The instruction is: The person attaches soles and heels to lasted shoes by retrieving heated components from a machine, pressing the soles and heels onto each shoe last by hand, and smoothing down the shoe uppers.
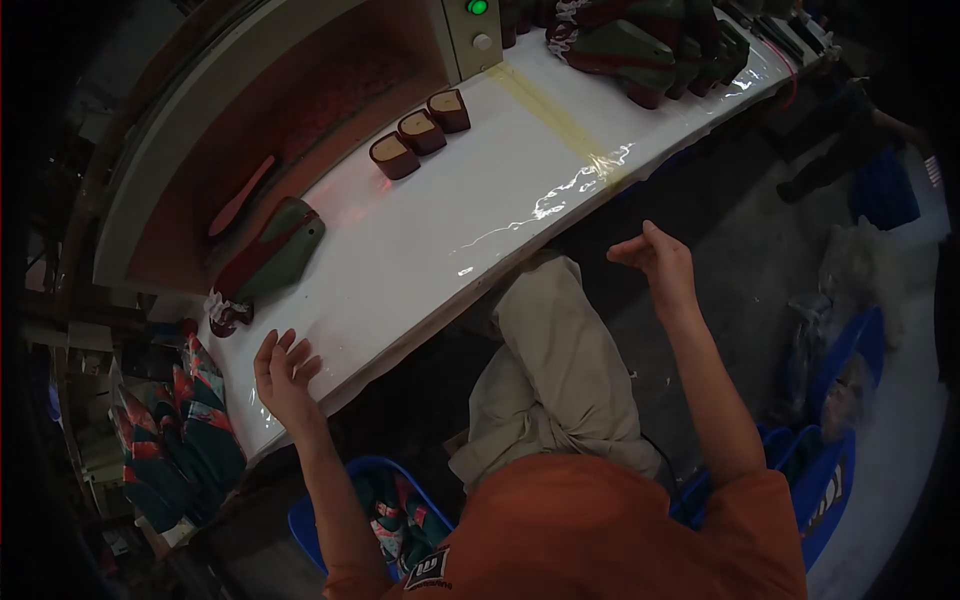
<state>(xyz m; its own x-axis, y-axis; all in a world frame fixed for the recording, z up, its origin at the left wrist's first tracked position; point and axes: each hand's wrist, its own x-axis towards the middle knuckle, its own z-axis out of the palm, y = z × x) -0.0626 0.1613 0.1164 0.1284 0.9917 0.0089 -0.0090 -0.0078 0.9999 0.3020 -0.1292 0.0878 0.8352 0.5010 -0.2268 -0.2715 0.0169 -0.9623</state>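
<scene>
My left hand (287, 372) is over the near left edge of the white-covered table (400, 250), fingers apart and slightly curled, holding nothing. Nearest to it lies a green and dark red shoe last (275, 250), with a hole near its upper end and crinkled material at its lower end. My right hand (658, 262) is in the air beyond the table's front edge, fingers stretched out, with nothing in it. Three dark brown heel-shaped blocks (420, 132) with tan tops stand in a row on the table. Inside the glowing hood lies a slim dark sole-shaped piece (242, 197).
A beige curved hood (130, 220) with a green-lit button (477, 7) stands at the back. Several more green and red lasts (640, 50) are piled at the far right. Blue baskets (370, 465) flank my legs. Wrapped dark green pieces (180, 450) hang at left.
</scene>
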